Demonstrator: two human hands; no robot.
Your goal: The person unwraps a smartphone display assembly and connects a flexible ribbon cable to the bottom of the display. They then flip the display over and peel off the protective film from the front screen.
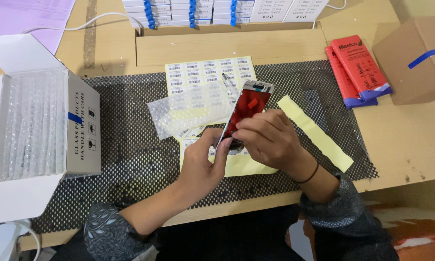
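- The left hand [205,162] sits nearest, on the black mesh mat [130,159], its thumb and fingers closed on the lower left edge of the phone screen panel [245,110].
- The right hand [268,137], just beside it, pinches the same panel's lower end from the right.
- The panel stands tilted above the mat's middle, its red-covered face up.
- A yellow paper strip [314,133] lies on the mat to the right of the hands.
- A bubble-wrap sleeve [191,108] lies left of the panel, over the barcode label sheet [208,72].
- An open white box [39,130] rests on the mat's left end.
- Red packets [357,67] lie beyond the mat's right corner.
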